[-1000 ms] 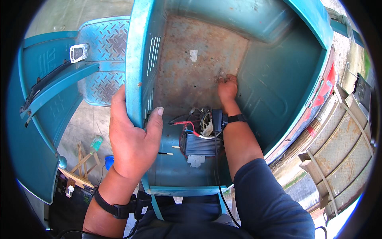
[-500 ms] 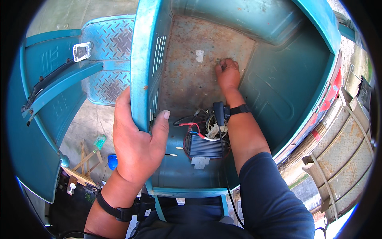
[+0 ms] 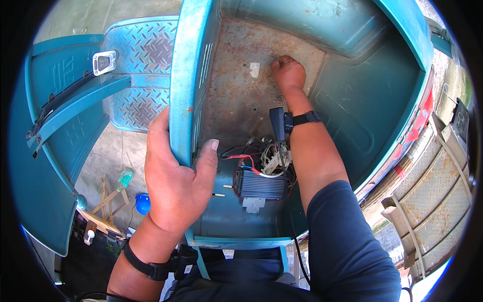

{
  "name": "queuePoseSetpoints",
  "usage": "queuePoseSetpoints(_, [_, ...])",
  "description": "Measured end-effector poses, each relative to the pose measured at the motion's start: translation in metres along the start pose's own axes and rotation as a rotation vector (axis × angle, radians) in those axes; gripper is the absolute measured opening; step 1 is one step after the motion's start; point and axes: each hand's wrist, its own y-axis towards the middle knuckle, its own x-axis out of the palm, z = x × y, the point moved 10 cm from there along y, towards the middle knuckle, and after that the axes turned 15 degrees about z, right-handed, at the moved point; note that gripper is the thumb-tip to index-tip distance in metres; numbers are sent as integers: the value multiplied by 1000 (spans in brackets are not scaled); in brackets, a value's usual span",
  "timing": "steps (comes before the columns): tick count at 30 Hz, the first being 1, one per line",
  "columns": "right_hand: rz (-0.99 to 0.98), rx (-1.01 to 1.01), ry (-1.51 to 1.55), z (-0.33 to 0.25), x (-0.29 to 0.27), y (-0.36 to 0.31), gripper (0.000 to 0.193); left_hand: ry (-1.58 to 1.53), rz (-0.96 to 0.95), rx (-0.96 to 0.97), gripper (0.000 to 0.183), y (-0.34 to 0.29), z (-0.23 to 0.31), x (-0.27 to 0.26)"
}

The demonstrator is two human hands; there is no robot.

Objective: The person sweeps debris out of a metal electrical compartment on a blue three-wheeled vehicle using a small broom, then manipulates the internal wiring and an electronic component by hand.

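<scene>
My left hand (image 3: 177, 194) is wrapped over the near part of the teal metal side wall (image 3: 183, 83), thumb inside and fingers outside. Deep in the open teal compartment, my right hand (image 3: 289, 76) is closed in a fist close to the rusty floor panel (image 3: 234, 95). Whatever its curled fingers may hold is hidden. A whitish scrap (image 3: 254, 70) sticks to the panel left of that hand. Below my right wrist, a finned dark metal box (image 3: 261, 185) sits with a tangle of wires (image 3: 274, 160) behind it.
Left of the wall are a tread-plate step (image 3: 143, 48), a pedal (image 3: 104, 63) and a curved teal front panel (image 3: 53, 201). On the ground lie a blue round object (image 3: 143, 204) and a wooden frame (image 3: 105, 206). A rusty metal ramp-like panel (image 3: 432, 186) stands right.
My right hand has shifted slightly farther into the compartment, its fist turned more knuckles-up. My left hand keeps its hold on the wall; the whole view has moved a little.
</scene>
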Motion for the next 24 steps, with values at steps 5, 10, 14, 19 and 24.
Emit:
queuePoseSetpoints(5, [-40,59,72,13,8,0,27,-7,4,-21,67,0,-2,1])
queuePoseSetpoints(10, [-65,185,195,27,15,2,28,4,0,5,67,0,-1,1])
queuePoseSetpoints(14, [-89,218,215,30,19,4,26,1,3,-9,67,0,-1,1])
queuePoseSetpoints(19, [-106,139,105,22,11,7,25,-6,0,-15,67,0,0,1])
queuePoseSetpoints(24, [-165,131,104,16,13,6,26,-1,14,-15,67,0,-1,0])
